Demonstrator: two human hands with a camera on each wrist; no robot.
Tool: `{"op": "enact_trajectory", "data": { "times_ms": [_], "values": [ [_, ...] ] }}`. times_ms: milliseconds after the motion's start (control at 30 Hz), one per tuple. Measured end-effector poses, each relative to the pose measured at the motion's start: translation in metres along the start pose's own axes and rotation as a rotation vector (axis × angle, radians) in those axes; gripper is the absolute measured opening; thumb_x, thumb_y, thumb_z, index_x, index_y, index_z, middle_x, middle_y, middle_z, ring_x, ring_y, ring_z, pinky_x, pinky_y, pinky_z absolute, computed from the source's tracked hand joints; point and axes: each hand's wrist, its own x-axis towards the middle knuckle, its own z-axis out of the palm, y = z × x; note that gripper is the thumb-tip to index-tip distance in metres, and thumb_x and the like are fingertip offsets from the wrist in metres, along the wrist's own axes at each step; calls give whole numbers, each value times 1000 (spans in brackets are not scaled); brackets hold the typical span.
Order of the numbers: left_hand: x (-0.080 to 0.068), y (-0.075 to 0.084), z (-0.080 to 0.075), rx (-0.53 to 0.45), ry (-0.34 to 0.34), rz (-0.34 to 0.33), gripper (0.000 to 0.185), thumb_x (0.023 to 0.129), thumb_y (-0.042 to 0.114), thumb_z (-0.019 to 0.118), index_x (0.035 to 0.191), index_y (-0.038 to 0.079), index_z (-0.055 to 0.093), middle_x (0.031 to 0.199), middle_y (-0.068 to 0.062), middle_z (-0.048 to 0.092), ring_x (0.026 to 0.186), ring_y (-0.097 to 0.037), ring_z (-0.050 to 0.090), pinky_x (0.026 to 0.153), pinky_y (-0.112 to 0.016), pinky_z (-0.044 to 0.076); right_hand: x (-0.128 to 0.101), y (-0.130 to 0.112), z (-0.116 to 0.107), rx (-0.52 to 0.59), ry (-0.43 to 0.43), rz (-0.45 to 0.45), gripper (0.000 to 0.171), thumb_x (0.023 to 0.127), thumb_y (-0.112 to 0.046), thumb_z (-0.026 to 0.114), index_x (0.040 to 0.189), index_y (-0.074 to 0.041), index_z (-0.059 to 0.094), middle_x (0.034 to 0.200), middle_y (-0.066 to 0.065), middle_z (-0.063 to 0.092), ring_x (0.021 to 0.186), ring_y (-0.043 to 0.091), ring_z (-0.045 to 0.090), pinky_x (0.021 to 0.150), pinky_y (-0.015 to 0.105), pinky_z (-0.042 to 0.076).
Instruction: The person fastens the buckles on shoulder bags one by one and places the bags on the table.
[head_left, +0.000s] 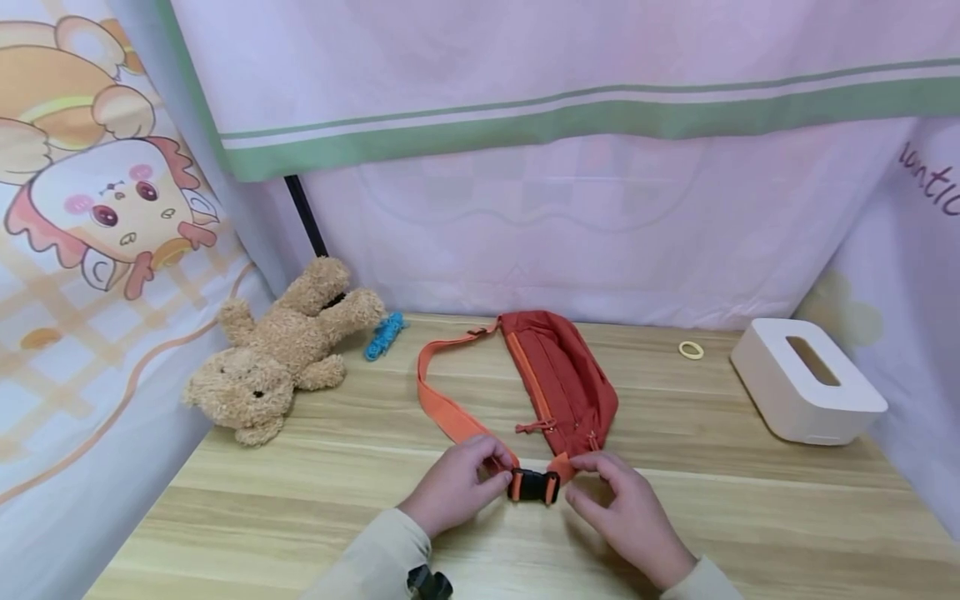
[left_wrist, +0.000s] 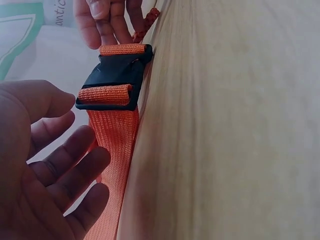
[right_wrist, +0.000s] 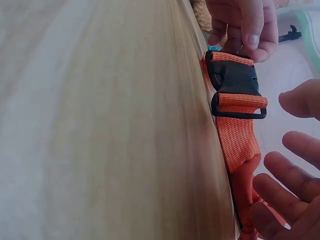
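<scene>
A red waist bag (head_left: 562, 379) with an orange zip lies on the wooden table. Its orange strap (head_left: 442, 400) loops round to a black side-release buckle (head_left: 534, 486), whose two halves are joined. Left of the buckle is my left hand (head_left: 461, 483), fingers loosely bent beside the strap and thumb tip close to the buckle's edge. My right hand (head_left: 626, 508) is on the other side, its fingertips at the short strap end by the bag. In the right wrist view the right thumb (right_wrist: 302, 99) stands apart from the buckle (right_wrist: 234, 80). Neither hand visibly pinches anything.
A brown teddy bear (head_left: 285, 350) lies at the left, with a bundle of blue cord (head_left: 385, 336) near its foot. Towards the back right are a pale yellow ring (head_left: 691, 350) and a white tissue box (head_left: 810, 379). Printed curtains (head_left: 525, 242) surround the table.
</scene>
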Motion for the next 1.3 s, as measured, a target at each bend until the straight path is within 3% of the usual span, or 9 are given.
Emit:
{"op": "enact_trajectory", "data": {
  "times_ms": [367,867,1300],
  "values": [
    [-2,-2,-5,47,-15,-14,8,98,27,66,106,29,65,103,14,63,98,-6,60,87,-31,53,-2,6,-1,-63,33,-117,38,82,-20,84,117,-16,70,121,-7,65,124,24,57,106,52,44],
    [-7,1,-12,170,-2,37,21,98,24,65,119,23,66,115,6,63,105,-15,63,90,-36,54,-3,1,-9,-139,-13,-119,46,83,-24,84,125,-16,66,137,2,59,131,30,52,107,58,41],
    [-9,3,-19,306,20,104,32,96,23,66,127,17,64,129,2,60,116,-18,60,100,-40,51,-4,1,-13,-268,39,-204,55,81,-29,84,130,-14,64,144,8,55,130,34,52,102,62,43]
  ]
}}
